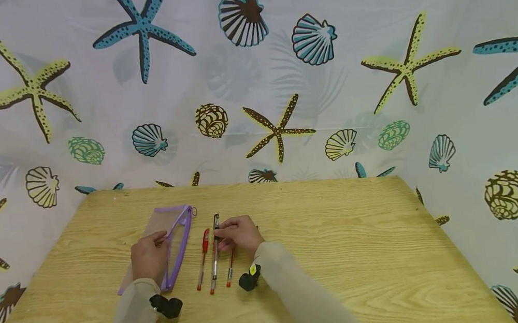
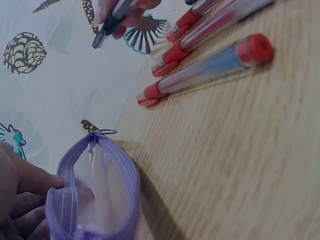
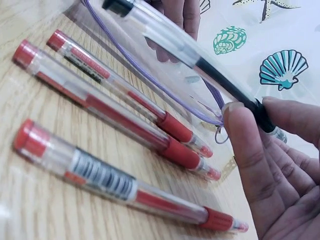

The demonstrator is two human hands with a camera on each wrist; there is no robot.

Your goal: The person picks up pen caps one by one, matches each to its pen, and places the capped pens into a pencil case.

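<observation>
Pale cloth (image 1: 163,95) printed with starfish and shells rises at the far, left and right sides of a wood-grained table (image 1: 364,234). On its left half, the left hand (image 1: 150,256) grips the rim of a purple-edged pouch (image 2: 131,182); rightward, the right hand (image 1: 240,234) pinches a raised black pen (image 3: 220,80) near three red pens (image 3: 125,120).

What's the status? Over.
Left hand gripping translucent purple-trimmed zip pouch, mouth open. Right hand pinching clear plastic black-gripped pen, raised. Possible snag: three clear plastic red-gripped pens lying nearby.
</observation>
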